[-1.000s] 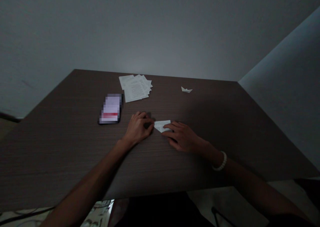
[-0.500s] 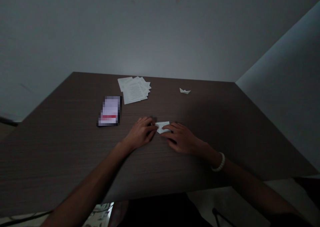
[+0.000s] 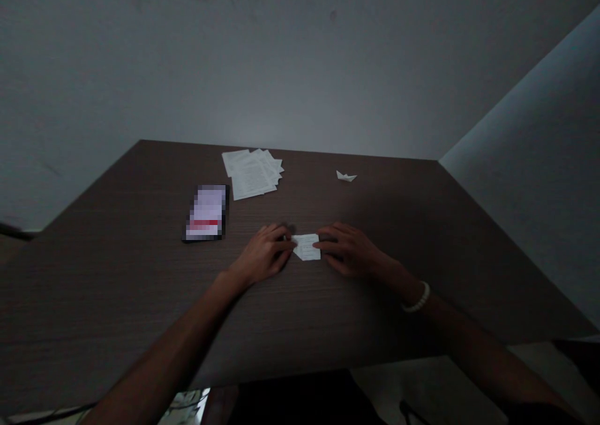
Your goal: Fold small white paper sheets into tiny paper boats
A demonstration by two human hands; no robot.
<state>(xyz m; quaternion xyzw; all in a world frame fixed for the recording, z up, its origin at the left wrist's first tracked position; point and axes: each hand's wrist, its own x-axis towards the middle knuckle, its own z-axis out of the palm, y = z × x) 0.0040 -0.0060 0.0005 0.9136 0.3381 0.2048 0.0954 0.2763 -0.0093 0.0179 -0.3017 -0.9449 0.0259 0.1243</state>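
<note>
A small folded white paper (image 3: pixel 307 247) lies flat on the dark wooden table (image 3: pixel 117 275) between my hands. My left hand (image 3: pixel 265 256) rests on the table with its fingers curled, fingertips pressing the paper's left edge. My right hand (image 3: pixel 349 250), with a white bead bracelet on the wrist, pinches the paper's right edge with fingers pressed together. Both hands lie low on the tabletop near its middle.
A phone (image 3: pixel 206 213) with a lit screen lies to the left of my hands. A fanned pile of printed paper slips (image 3: pixel 252 172) sits at the back. A small folded paper boat (image 3: pixel 346 176) stands at the back right. Walls close the table behind and right.
My right hand has slid off the top of the paper to its right edge, so more of the paper shows. The left hand has shifted slightly right.
</note>
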